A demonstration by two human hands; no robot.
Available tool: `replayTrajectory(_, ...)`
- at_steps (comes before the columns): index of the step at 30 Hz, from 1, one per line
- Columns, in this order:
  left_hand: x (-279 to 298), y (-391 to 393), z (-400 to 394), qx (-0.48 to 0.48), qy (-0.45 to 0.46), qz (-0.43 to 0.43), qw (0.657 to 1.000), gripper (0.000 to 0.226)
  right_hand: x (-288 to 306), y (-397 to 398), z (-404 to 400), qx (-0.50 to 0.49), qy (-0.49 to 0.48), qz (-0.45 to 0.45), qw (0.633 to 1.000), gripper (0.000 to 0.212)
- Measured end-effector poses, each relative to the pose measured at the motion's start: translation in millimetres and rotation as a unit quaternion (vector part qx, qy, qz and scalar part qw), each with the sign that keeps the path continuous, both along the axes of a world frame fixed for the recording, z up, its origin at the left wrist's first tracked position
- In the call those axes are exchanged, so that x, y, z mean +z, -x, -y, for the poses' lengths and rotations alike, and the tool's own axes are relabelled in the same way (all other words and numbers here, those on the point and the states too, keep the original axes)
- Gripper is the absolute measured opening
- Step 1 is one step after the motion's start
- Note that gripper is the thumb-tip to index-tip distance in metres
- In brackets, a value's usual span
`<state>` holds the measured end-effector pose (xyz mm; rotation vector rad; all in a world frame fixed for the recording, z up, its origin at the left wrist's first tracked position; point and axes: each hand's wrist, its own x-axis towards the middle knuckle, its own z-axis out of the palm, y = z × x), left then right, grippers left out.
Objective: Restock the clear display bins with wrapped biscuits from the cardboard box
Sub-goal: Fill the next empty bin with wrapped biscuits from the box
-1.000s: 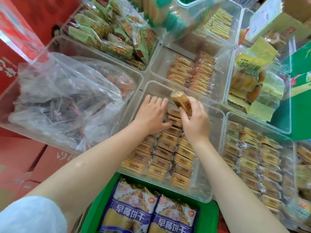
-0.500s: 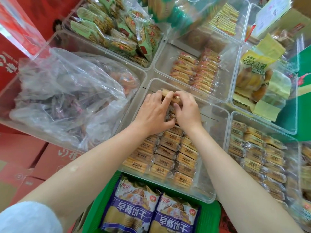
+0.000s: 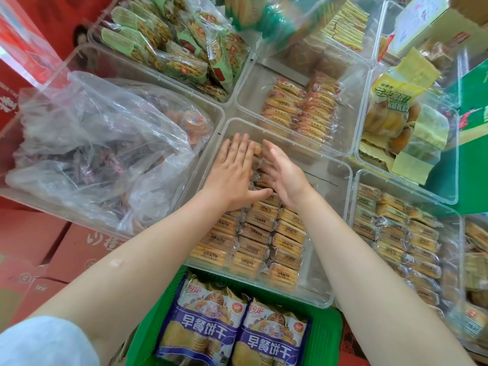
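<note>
Both hands are down in the middle clear bin (image 3: 340, 233), a hard, glossy plastic tub with rounded corners. The left hand (image 3: 232, 175) lies flat, fingers straight and together, palm pressing on the far end of the wrapped biscuits (image 3: 261, 233). The right hand (image 3: 282, 173) stands on edge just beside it, fingers straight, pushing against the same rows; neither hand grips anything. The biscuits are small oblong packs in crinkly clear film, tan inside, packed in three tight rows along the bin's left side and reaching its near wall. The bin's right side is bare floor, smooth and see-through, with open room up to the right wall. Beyond the hands, a narrow strip stays free before the far rim. Left of the bin sits a rumpled, cloudy plastic bag (image 3: 105, 143). Just past the near rim, a green crate (image 3: 327, 328) holds two glossy purple biscuit bags (image 3: 235, 336).
</note>
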<state>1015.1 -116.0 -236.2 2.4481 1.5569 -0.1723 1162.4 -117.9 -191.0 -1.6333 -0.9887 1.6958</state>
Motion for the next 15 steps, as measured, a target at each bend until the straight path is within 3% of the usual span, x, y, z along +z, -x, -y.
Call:
replayTrajectory(2,2,0,0,-0.002,0.009,-0.005,1.0,0.114,2,0,8,-0.045,0.038,-0.054,0.997,0.052)
replayTrajectory(4,6,0,-1,-0.004,0.016,-0.015,1.0,0.113,7,1,19,-0.076,0.052,-0.051,0.994,0.055)
replayTrajectory(8,32,-1,7,0.032,0.056,0.016,0.998,0.106,34,-9,54,-0.073,0.017,0.081,0.994,0.031)
replayTrajectory(10,55,-5,26,0.032,0.031,0.123,0.991,0.081,54,-26,73,-0.066,-0.018,0.149,0.987,0.025)
replayTrajectory(13,96,-27,78,0.029,-0.035,0.313,0.949,0.046,91,-57,112,-0.074,-0.071,0.184,0.978,0.024)
replayTrajectory(15,120,-51,118,0.021,-0.035,0.358,0.933,0.035,112,-77,146,-0.09,-0.105,0.21,0.968,0.023)
